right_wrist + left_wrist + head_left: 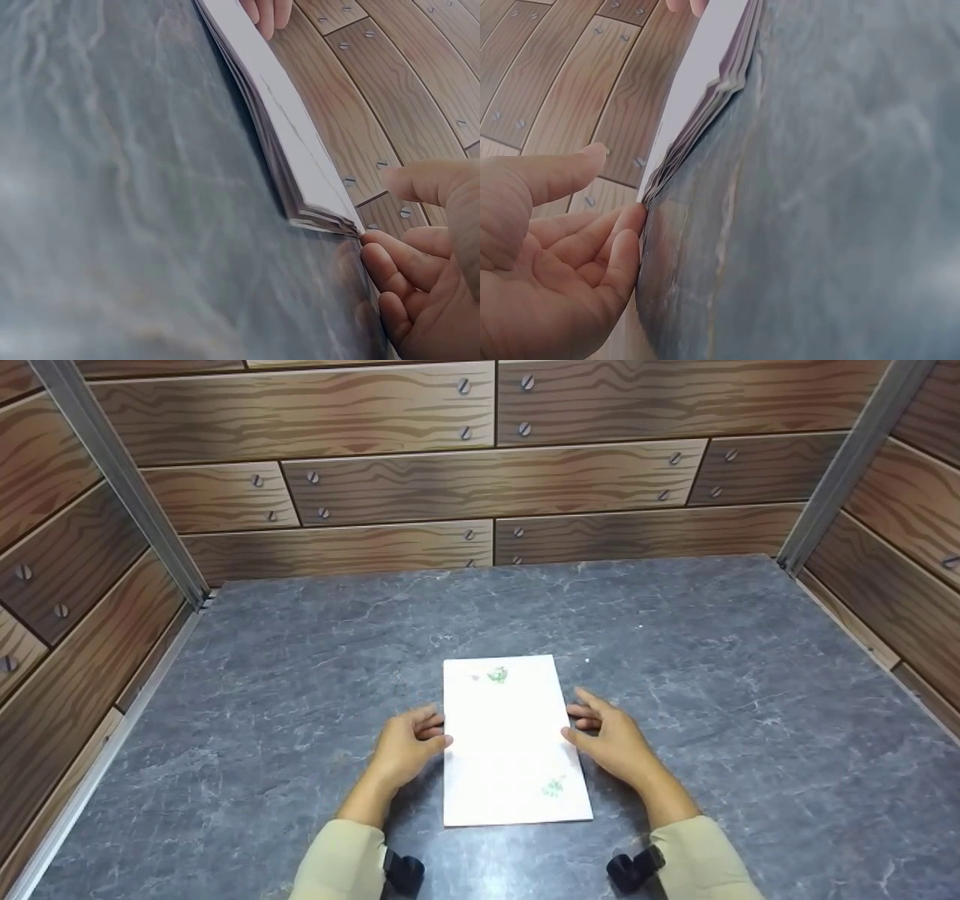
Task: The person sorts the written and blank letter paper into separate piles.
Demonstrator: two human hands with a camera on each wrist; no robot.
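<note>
A stack of white sheets (502,742) lies flat on the grey marbled table, with small green prints near its top edge and lower right corner. From the side, the wrist views show several thin layers with slightly wavy edges in the stack (281,120). My left hand (405,746) is at the stack's left edge, its fingertips low against the side and its thumb raised apart in the left wrist view. On the opposite edge, my right hand (615,742) has its fingertips at the side, with the thumb lifted away in the right wrist view.
The grey marbled table (315,660) extends around the stack. Wood-plank-patterned panels (390,484) enclose it at the back and both sides, with metal posts (124,484) at the corners. Tiny white specks lie right of the stack. Black devices (405,874) are strapped at both wrists.
</note>
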